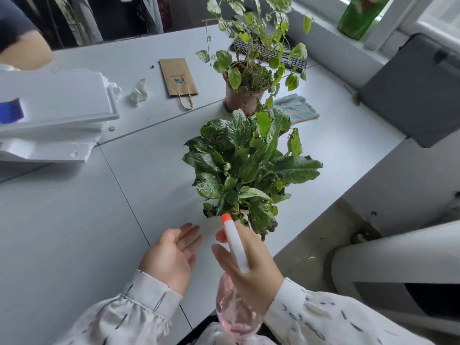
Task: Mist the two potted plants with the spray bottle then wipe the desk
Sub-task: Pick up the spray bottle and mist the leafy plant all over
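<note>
My right hand (249, 267) grips the spray bottle (235, 247), a white head with an orange nozzle over a clear pink body. The nozzle points at the near potted plant (249, 165), whose dark green leaves glisten with droplets; its pot is hidden under the foliage. My left hand (174, 255) hovers open above the white desk (74, 232), just left of the bottle. The far potted plant (246, 78), thin vines in a terracotta pot, stands behind the near one. A light blue cloth (295, 108) lies to the right of that pot.
White foam boxes (54, 115) are stacked at the left. A brown paper bag (178, 77) and a crumpled tissue (139, 92) lie at the back. A black keyboard (271, 52) sits behind the far plant. A dark grey monitor (410, 90) and the desk edge are on the right.
</note>
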Motion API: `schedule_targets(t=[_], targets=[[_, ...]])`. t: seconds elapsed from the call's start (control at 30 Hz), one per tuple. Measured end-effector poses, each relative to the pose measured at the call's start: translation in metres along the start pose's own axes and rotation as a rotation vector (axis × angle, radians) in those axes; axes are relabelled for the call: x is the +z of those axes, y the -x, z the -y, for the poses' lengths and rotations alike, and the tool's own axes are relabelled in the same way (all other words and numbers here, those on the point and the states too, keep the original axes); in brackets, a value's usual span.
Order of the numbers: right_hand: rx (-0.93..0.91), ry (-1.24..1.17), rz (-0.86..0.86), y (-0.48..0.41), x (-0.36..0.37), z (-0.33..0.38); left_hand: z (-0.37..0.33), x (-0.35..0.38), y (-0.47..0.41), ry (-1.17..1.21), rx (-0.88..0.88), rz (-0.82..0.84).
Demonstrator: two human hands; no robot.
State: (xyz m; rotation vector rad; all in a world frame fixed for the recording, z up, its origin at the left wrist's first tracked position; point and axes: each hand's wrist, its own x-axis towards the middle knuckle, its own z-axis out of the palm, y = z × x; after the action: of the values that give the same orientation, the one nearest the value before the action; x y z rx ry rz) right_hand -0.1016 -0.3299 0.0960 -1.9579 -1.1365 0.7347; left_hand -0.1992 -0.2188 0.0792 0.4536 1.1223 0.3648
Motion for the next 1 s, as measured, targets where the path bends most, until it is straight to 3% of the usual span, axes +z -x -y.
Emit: schedule_targets(t=[0.27,0.6,1.0], targets=[[0.172,-0.176,-0.109,-0.016,0.036,-0.022,-0.002,-0.005,0.000,0.003,-0.009,0.005],[0.200,-0.121,-0.180,0.006,0.029,-0.031,-0.001,0.001,0.003,0.000,-0.016,0.049],[0.211,-0.084,-0.104,0.008,0.027,-0.042,0.006,0.002,0.007,-0.024,-0.030,0.047]])
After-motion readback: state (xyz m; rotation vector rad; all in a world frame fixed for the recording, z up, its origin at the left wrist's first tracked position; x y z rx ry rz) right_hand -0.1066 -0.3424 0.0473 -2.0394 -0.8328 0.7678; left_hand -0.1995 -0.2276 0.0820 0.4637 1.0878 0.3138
